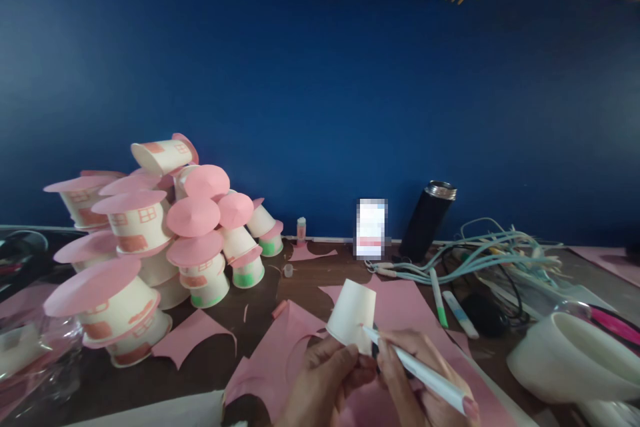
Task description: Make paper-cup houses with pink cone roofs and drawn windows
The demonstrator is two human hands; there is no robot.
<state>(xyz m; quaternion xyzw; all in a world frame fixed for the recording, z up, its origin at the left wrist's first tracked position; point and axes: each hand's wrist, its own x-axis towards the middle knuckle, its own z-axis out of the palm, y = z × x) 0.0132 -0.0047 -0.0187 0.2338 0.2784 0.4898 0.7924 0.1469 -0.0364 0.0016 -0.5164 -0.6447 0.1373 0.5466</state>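
Note:
My left hand [333, 373] grips a plain white paper cup [353, 310] near its rim, with the cup's narrow base pointing up. In my right hand [415, 373] is a white marker pen [425, 373], its tip against the side of the cup close to the rim. A small reddish mark shows where the tip meets the paper. Beneath both hands lie sheets of pink paper [410, 307]. To the left, stacked paper-cup houses [143, 217] have pink cone roofs, with windows and doors drawn in red and some green along the bottom.
Pink paper offcuts [197, 337] lie on the dark table. A lit phone [371, 228] and a black bottle [427, 220] lean at the back wall. Bundled cables [480, 257], a green-ended marker [439, 300] and several nested white cups [570, 360] are on the right.

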